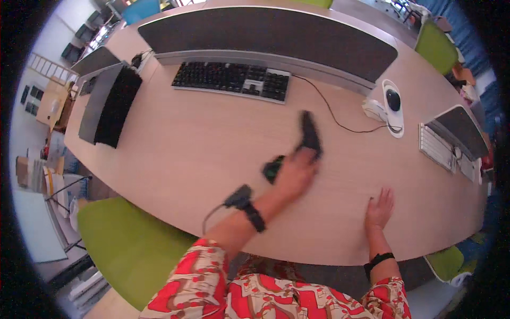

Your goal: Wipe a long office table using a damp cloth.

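Observation:
My left hand (pixel 298 171) is closed around one end of a dark, motion-blurred object (pixel 310 129) above the middle of the desk; its exact kind cannot be told. A second small black and green object (pixel 273 170) shows at the left side of this hand, and whether the hand touches it is unclear. Over the desk's right part is my right hand (pixel 380 207), fingers extended, holding nothing. A black and silver keyboard (pixel 233 79) lies along the base of the grey divider, its cable running right.
Past the desk (pixel 179 131) rises a grey divider panel (pixel 271 36). A black box-like object (pixel 111 105) stands at left. A white oval device (pixel 393 107) sits at back right, near a white keyboard (pixel 436 147). A green chair (pixel 135 243) is at lower left.

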The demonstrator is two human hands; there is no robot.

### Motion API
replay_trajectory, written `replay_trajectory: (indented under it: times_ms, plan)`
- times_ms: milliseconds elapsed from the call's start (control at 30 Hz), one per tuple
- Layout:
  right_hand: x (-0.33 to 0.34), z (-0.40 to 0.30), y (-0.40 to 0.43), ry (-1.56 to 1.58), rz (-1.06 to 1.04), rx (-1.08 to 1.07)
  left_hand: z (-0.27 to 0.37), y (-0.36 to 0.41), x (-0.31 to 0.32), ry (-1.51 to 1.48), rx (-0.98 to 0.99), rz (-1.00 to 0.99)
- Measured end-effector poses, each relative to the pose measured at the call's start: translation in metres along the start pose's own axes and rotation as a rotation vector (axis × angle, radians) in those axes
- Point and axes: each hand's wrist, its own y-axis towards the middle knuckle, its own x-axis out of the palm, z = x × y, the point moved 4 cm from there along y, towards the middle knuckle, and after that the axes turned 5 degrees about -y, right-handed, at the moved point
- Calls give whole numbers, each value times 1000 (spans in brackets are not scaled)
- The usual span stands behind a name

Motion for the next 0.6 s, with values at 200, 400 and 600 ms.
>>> replay_trajectory:
  times_ms: [200,400,600]
  plan:
    - [-7,-3,1,-39,-81,38,23,-18,8,-54,222,-98]
    - [8,11,1,-107,-47,-5,-127,-61,-125,178,-291,187]
    - [7,17,0,-88,-44,18,-286,-191,-228,500,-1021,282]
